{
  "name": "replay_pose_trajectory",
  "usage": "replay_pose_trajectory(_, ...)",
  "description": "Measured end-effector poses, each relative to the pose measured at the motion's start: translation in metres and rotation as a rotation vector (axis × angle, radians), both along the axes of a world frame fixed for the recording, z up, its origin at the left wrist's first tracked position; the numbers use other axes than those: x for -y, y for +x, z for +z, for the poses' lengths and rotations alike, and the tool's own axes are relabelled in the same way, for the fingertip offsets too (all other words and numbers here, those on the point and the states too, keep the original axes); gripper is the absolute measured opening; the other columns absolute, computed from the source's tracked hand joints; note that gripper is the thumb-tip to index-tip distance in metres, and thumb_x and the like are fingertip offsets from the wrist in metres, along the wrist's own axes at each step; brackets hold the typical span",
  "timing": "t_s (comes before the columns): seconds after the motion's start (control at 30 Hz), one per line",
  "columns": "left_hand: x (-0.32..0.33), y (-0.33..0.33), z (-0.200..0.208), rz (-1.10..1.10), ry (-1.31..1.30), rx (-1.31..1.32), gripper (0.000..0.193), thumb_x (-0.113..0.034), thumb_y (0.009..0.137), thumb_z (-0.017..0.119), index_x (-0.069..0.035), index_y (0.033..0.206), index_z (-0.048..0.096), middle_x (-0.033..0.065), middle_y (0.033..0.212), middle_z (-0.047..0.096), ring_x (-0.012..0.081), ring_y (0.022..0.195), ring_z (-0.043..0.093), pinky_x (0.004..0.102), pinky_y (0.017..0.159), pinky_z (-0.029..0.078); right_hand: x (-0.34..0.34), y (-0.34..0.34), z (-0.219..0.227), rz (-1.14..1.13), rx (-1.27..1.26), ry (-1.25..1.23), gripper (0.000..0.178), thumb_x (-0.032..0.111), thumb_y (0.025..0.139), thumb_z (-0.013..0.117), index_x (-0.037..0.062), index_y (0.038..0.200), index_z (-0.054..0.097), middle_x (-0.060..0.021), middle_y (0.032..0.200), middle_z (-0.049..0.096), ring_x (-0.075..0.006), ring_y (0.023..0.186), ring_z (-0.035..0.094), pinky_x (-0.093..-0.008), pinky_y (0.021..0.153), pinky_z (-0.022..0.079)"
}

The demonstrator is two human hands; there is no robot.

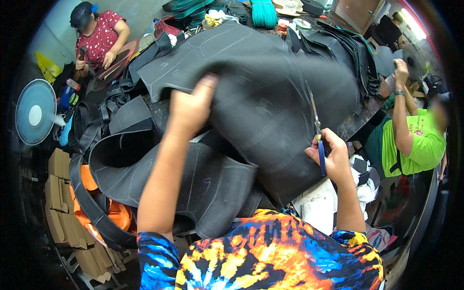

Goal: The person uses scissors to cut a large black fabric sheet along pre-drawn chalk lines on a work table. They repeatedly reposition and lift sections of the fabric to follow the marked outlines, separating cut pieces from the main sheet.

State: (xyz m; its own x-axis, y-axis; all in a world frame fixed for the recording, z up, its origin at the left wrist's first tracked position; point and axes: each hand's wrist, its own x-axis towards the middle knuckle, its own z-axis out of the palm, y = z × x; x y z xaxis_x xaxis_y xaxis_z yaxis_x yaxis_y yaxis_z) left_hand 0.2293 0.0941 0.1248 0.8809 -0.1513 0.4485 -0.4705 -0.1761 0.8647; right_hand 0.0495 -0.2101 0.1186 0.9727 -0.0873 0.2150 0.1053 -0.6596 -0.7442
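A large black sheet (275, 121), leather-like and marked with pale chalk lines, is lifted and curved in front of me, blurred along its upper part. My left hand (191, 111) is closed on its folded edge, thumb upward. In my right hand (334, 155) I hold a pair of scissors (317, 133) with blue handles, blades pointing up against the sheet's right side. Whether the blades are parted is hard to see. Another chalk-marked piece of black sheet (212, 179) hangs curled below my left forearm, near my lap.
Stacked black cut pieces (355, 53) and green bundles (263, 13) lie at the table's back. A fan (36, 113) stands left, above cardboard boxes (60, 193) and an orange bag (92, 186). One person (104, 36) works at far left; another in green (415, 140) is at right.
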Motion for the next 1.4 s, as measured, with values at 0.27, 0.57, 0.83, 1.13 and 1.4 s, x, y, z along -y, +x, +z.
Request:
replay_pose_trajectory(0.27, -0.021, -0.089, -0.035, -0.398, -0.749, -0.883, 0.075, -0.036, 0.088, 0.071, -0.001, 0.145, 0.038, 0.0197, 0.135, 0.054, 0.0296, 0.125, 0.054, 0.0488, 0.107, 0.042, -0.016, 0.016, -0.038, 0.128, -0.420, 0.551, 0.027, 0.024, 0.085, 0.078, 0.0049, 0.086, 0.059, 0.0038, 0.073, 0.056, -0.0044, 0.069, 0.050, -0.0217, 0.062, 0.042)
replay_pose_trajectory(0.57, 0.019, -0.163, -0.051, -0.655, -0.181, -0.303, 0.107, -0.045, 0.074, 0.084, 0.000, 0.152, 0.026, 0.0187, 0.156, 0.032, 0.0323, 0.144, 0.032, 0.0448, 0.119, 0.023, -0.013, 0.000, -0.026, 0.063, -0.243, 0.237, 0.034, 0.020, 0.080, 0.082, 0.0039, 0.081, 0.052, 0.0010, 0.072, 0.050, -0.0053, 0.066, 0.046, -0.0239, 0.058, 0.040)
replay_pose_trajectory(0.83, 0.021, -0.128, -0.055, -0.138, -0.386, -0.447, 0.027, -0.013, 0.097, 0.063, 0.004, 0.118, 0.063, 0.0099, 0.116, 0.068, 0.0154, 0.105, 0.062, 0.0291, 0.093, 0.048, 0.029, -0.003, -0.009, 0.278, -0.435, 0.255, 0.037, 0.032, 0.081, 0.080, 0.0043, 0.084, 0.055, 0.0020, 0.074, 0.051, -0.0060, 0.068, 0.047, -0.0247, 0.060, 0.041)
replay_pose_trajectory(1.13, 0.005, -0.131, -0.085, -0.013, -0.507, -0.658, 0.022, -0.021, 0.098, 0.064, 0.001, 0.102, 0.061, 0.0060, 0.095, 0.066, 0.0121, 0.085, 0.059, 0.0282, 0.077, 0.047, 0.043, -0.002, -0.015, 0.411, -0.612, 0.049, 0.050, 0.049, 0.086, 0.071, 0.0021, 0.088, 0.054, -0.0053, 0.075, 0.053, -0.0136, 0.071, 0.050, -0.0325, 0.062, 0.044)
replay_pose_trajectory(1.4, -0.001, -0.130, -0.090, -0.104, -0.366, -0.571, 0.031, -0.014, 0.100, 0.058, 0.005, 0.124, 0.058, 0.0096, 0.117, 0.065, 0.0166, 0.106, 0.059, 0.0306, 0.096, 0.044, 0.015, 0.027, -0.006, 0.410, -0.504, 0.197, 0.052, 0.049, 0.082, 0.073, 0.0023, 0.092, 0.052, -0.0029, 0.076, 0.049, -0.0111, 0.070, 0.047, -0.0282, 0.062, 0.041)
